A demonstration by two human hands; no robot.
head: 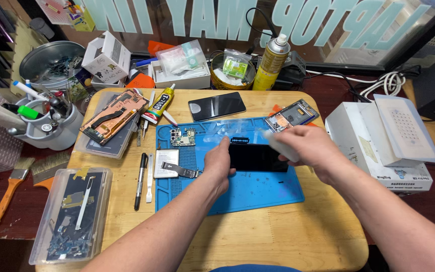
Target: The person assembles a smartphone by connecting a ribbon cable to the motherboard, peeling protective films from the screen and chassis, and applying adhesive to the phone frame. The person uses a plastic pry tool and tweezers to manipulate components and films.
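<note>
1. Head view, far left: I am seeing an orange-handled brush (7, 194) lying on the dark surface (6, 221), beside a clear tray of small parts (71, 214).
2. Moving right, a black pen (140, 180) and a white pry tool (149, 177) are lying side by side on the wooden surface (258, 236), just left of the blue work mat (247, 194).
3. I am pressing my left hand (218, 163) onto the left end of the dark phone screen (258, 157), fingers curled around its edge, pinning it flat on the mat.
4. My right hand (305, 146) is hovering over the screen's right end, closed around a pale, blurred object (280, 146) that I cannot identify.
5. Behind the hands, a second black phone (216, 106) is lying flat, and an opened phone frame (293, 115) is sitting at the mat's far right corner.
6. Far right, a white box-shaped machine (378, 146) is standing near the surface's edge.
</note>
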